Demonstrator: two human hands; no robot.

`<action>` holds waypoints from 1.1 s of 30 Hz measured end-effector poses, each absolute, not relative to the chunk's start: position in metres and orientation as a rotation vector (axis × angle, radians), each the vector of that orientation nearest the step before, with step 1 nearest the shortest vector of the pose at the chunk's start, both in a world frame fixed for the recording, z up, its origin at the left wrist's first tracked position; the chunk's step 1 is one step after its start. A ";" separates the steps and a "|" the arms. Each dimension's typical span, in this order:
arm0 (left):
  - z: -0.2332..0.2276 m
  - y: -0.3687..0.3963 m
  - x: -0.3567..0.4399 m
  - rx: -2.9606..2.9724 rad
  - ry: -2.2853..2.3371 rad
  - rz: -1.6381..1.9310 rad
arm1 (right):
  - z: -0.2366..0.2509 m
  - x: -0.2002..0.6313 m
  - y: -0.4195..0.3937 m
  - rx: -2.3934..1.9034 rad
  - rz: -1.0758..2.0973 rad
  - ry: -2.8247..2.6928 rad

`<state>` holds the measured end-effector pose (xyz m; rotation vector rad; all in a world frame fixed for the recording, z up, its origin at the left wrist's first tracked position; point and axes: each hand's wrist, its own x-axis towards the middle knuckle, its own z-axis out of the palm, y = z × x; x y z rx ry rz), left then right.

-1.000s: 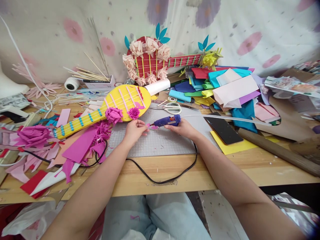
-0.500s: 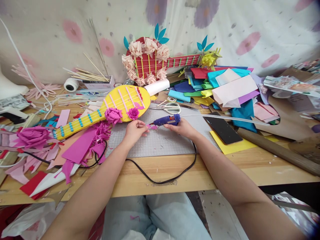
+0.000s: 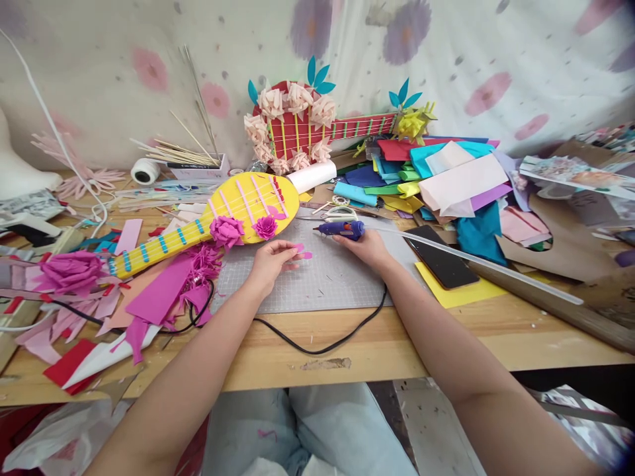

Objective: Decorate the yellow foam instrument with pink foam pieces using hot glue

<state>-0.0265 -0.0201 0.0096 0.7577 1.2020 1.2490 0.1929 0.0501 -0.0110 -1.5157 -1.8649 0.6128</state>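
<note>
My left hand (image 3: 272, 259) pinches a small pink foam piece (image 3: 301, 251) just above the grey cutting mat (image 3: 317, 281). My right hand (image 3: 366, 246) grips a blue glue gun (image 3: 343, 229); its nozzle points left and sits a little apart from the pink piece, behind and to its right. A long clear glue stick (image 3: 476, 258) trails out of the gun to the right. A black cord (image 3: 317, 340) runs from the gun across the table edge. The yellow foam guitar (image 3: 218, 218) with two magenta flowers lies just behind my left hand.
A red foam guitar (image 3: 317, 125) leans on the wall. Coloured foam sheets (image 3: 436, 175) pile at the right, with a black phone (image 3: 440, 256) on yellow paper. White scissors (image 3: 340, 213) lie behind the gun. Pink scraps (image 3: 159, 294) and a magenta flower (image 3: 69, 272) clutter the left.
My right hand has drawn the glue gun back and to the right, away from the pink piece. My left hand still holds that piece.
</note>
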 end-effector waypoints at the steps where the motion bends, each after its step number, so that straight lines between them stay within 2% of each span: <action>1: 0.011 -0.021 -0.025 0.729 1.185 1.258 | -0.010 0.193 0.050 -1.558 0.593 -1.874; 6: 0.017 -0.021 -0.024 0.599 1.095 1.262 | -0.005 0.195 0.047 -1.604 0.469 -1.965; 10: 0.020 -0.021 -0.023 0.497 1.021 1.252 | -0.002 0.201 0.035 -1.631 0.252 -2.044; 15: 0.019 -0.024 -0.018 0.388 0.931 1.296 | 0.019 0.205 0.008 -1.993 -0.089 -2.144; 18: 0.017 -0.025 -0.014 0.306 0.887 1.313 | 0.031 0.196 -0.005 -2.054 0.149 -2.282; 20: 0.015 -0.025 -0.012 0.246 0.861 1.316 | 0.033 0.183 -0.007 -1.853 0.432 -2.288; 23: 0.013 -0.024 -0.011 0.149 0.830 1.315 | 0.026 0.156 -0.002 -1.370 0.837 -2.000; 27: 0.012 -0.023 -0.012 0.078 0.765 1.309 | 0.018 0.116 0.005 -1.091 1.330 -1.476; 29: 0.012 -0.022 -0.013 0.063 0.734 1.327 | 0.016 0.101 0.004 -1.033 1.446 -1.330; 33: 0.010 -0.020 -0.015 0.051 0.730 1.370 | 0.016 0.082 -0.002 -0.994 1.458 -1.193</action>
